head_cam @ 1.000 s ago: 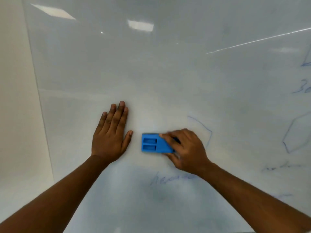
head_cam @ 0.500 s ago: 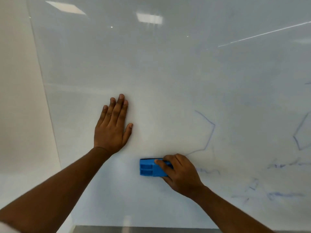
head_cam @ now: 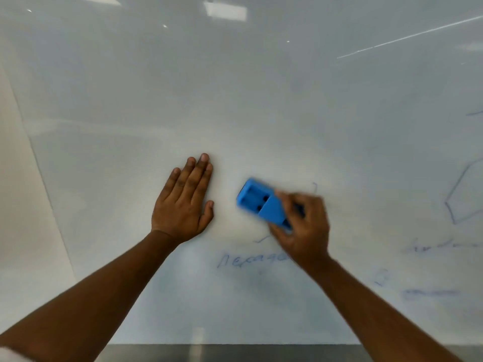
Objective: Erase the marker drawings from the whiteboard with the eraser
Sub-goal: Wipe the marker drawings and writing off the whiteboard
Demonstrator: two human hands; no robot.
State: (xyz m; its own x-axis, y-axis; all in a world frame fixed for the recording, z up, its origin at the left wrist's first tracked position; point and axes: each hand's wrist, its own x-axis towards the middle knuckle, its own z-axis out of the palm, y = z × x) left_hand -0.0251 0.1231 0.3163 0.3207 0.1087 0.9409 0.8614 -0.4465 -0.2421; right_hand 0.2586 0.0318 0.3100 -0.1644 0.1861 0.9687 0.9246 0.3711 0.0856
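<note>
My left hand (head_cam: 183,205) lies flat on the glossy white whiteboard (head_cam: 261,100), fingers straight & together, thumb out, approx mid-board. My right hand (head_cam: 303,226) grips the blue plastic rectangular eraser (head_cam: 261,202) w/ curled fingers at its right end; eraser is tilted, upper-left corner highest, pressed on the board just right of my left hand, not touching it. Hand & eraser are blurred. Faint blue marker handwriting (head_cam: 251,259) sits below the eraser; a blue outline shape (head_cam: 460,194) is near the board's right edge.
</note>
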